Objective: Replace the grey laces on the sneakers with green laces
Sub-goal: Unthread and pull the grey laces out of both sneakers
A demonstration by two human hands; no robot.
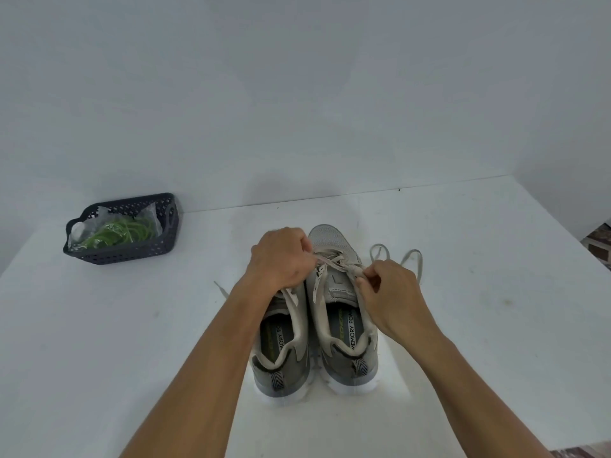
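Observation:
Two grey sneakers stand side by side on the white table, heels toward me: the left sneaker [281,355] and the right sneaker [344,319]. My left hand [281,259] covers the front of the left sneaker, and its fingers pinch the grey lace [334,261] across the right sneaker's eyelets. At the right edge of those eyelets my right hand [390,292] pinches the same lace. Loose grey lace loops [410,259] trail on the table to the right. The green laces [129,231] lie in clear wrapping inside a dark basket [132,252] at the far left.
The white table [479,309] ends at a pale wall behind the sneakers. Another loose lace end [221,289] shows left of my left forearm. The table's right edge runs past something brown [600,242] at the frame's border.

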